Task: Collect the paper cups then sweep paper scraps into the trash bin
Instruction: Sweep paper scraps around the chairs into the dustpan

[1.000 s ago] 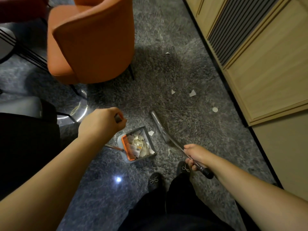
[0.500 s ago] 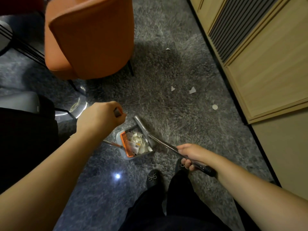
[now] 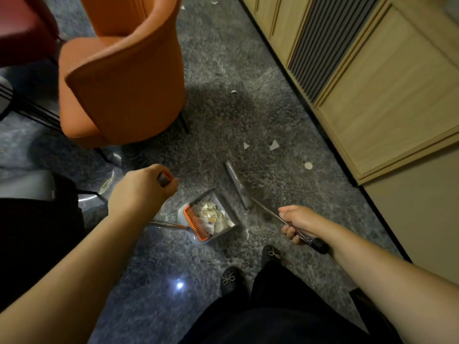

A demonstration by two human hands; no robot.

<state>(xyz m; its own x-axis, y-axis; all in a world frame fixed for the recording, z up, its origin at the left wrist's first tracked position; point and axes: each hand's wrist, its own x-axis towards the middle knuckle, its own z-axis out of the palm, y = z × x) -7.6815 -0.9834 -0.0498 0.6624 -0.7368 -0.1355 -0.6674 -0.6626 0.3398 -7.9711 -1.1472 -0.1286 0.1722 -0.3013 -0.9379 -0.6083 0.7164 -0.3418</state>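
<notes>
A grey shaggy carpet [image 3: 218, 115] is seen from above, bordered on the right by wooden cabinets [image 3: 387, 100]. An orange armchair [image 3: 124, 78] is set on it at the upper left. A grey dustpan [image 3: 229, 214], filled with paper scraps [image 3: 213, 214] beside an orange comb [image 3: 196, 223], is rested on the carpet, its upright handle gripped by the left hand [image 3: 141, 187]. The broom [image 3: 237, 183], just right of the dustpan, is gripped at its handle by the right hand [image 3: 298, 223]. Loose scraps [image 3: 274, 145] are scattered beyond the broom head.
</notes>
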